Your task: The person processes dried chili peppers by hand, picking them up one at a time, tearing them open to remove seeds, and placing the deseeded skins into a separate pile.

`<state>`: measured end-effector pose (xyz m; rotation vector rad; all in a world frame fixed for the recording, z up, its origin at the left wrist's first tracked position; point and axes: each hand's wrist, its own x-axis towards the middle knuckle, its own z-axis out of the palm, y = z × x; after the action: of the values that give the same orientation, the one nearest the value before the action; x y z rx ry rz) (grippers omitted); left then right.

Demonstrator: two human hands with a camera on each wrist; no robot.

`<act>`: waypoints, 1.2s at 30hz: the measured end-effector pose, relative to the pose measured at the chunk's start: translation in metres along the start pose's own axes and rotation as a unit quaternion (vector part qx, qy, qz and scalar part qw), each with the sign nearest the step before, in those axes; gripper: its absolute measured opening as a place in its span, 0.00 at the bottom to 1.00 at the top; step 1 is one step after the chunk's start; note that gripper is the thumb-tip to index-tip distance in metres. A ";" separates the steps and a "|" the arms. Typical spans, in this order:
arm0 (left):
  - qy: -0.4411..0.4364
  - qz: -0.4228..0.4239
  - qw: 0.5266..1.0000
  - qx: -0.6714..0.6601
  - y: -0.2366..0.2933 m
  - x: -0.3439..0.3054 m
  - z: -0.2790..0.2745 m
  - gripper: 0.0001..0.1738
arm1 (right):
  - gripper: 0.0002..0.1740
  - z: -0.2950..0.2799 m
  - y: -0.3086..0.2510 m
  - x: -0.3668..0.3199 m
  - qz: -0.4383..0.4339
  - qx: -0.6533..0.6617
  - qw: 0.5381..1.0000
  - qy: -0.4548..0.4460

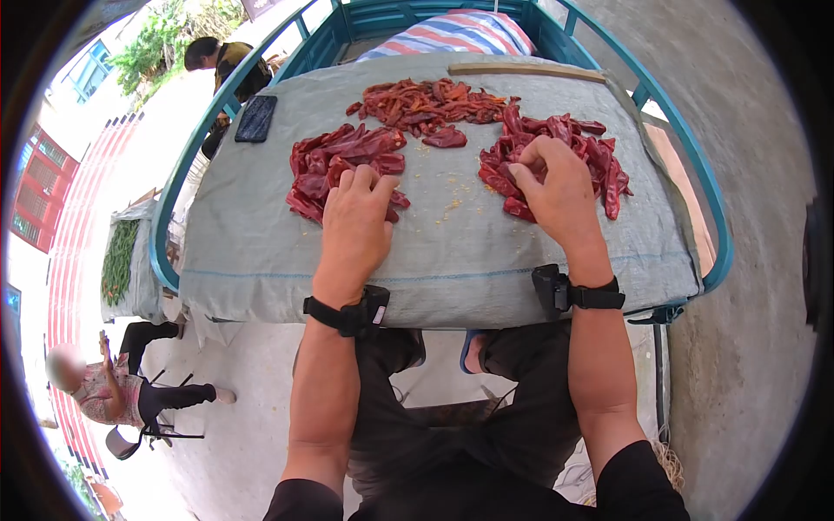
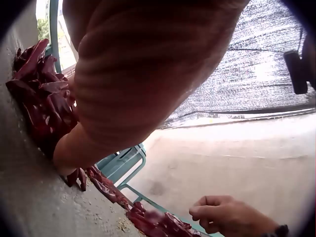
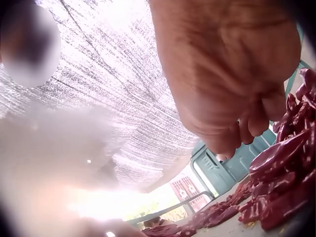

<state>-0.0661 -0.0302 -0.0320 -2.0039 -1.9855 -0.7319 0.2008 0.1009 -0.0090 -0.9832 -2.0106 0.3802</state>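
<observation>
My left hand (image 1: pixel 356 221) is at the near right side of the left pile of dried red chili peppers (image 1: pixel 317 165), its fingertips bent down onto the peppers. In the left wrist view its thumb side reaches down against the same pile (image 2: pixel 42 98); I cannot tell whether it grips one. My right hand (image 1: pixel 556 191) hovers over the right pile of dried chilies (image 1: pixel 608 165), fingers loosely curled, with a gap between thumb and forefinger. The right wrist view shows its curled fingers above the dark red peppers (image 3: pixel 281 182), with nothing visible in them.
A flatter heap of smaller, more orange chilies (image 1: pixel 426 100) lies behind. Loose seeds (image 1: pixel 453 195) dot the grey sheet (image 1: pixel 452 252) between the piles. A phone (image 1: pixel 256 119) lies at left, a wooden strip (image 1: pixel 526 71) at back. Teal cart rails (image 1: pixel 686 161) flank the sheet. Two people are at left.
</observation>
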 end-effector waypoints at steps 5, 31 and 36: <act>0.014 0.001 0.998 0.068 -0.004 0.006 0.024 0.24 | 0.09 0.019 -0.019 -0.007 -0.041 0.017 0.997 -0.063; 0.006 -0.222 0.659 -0.719 0.033 0.015 0.011 0.17 | 0.10 0.046 -0.028 -0.009 0.199 0.489 0.818 -0.228; 0.009 -0.218 0.655 -0.724 0.023 0.013 0.019 0.19 | 0.11 0.048 -0.030 -0.010 0.217 0.480 0.826 -0.202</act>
<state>-0.0401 -0.0112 -0.0376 -1.7684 -1.9138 -3.1875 0.1511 0.0785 -0.0256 -0.6895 -1.5360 1.7713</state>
